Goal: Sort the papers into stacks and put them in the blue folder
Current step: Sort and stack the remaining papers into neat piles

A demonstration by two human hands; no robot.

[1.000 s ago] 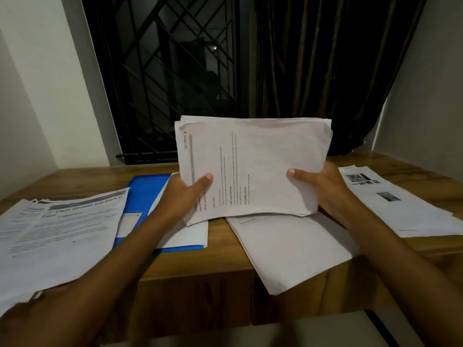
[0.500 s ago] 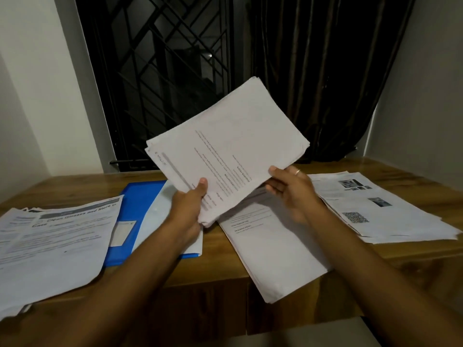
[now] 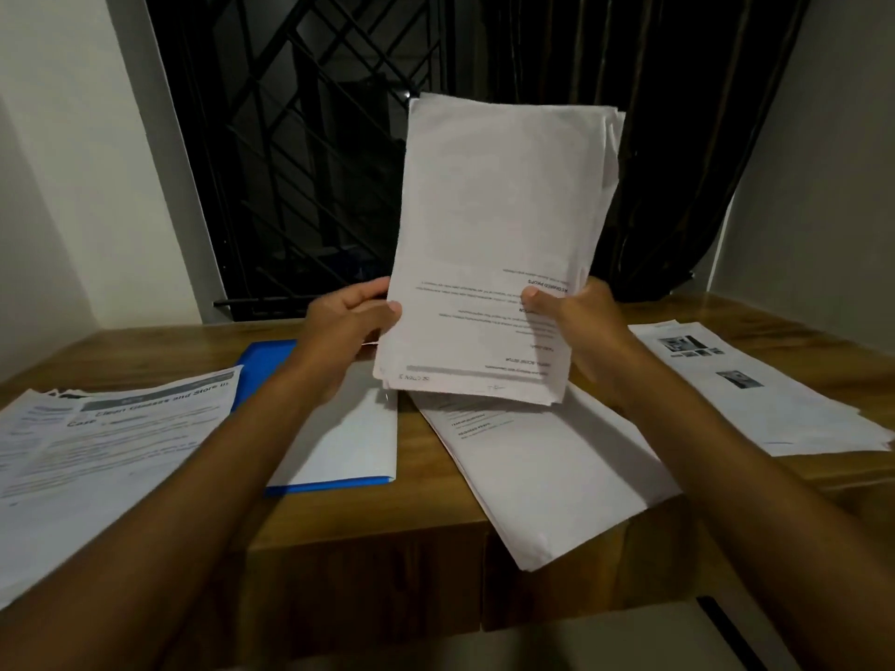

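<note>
The left hand (image 3: 351, 326) and right hand (image 3: 588, 326) grip a stack of papers (image 3: 499, 244) upright by its lower edges, above the tabletop (image 3: 436, 496); the blue folder (image 3: 264, 365) lies just left, below.

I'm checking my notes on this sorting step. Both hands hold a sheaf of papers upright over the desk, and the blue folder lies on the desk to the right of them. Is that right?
Not quite. The head view shows the blue folder on the desk to the left of the held papers, not the right. The rest stands: the left hand and right hand grip the sheaf upright.
</note>
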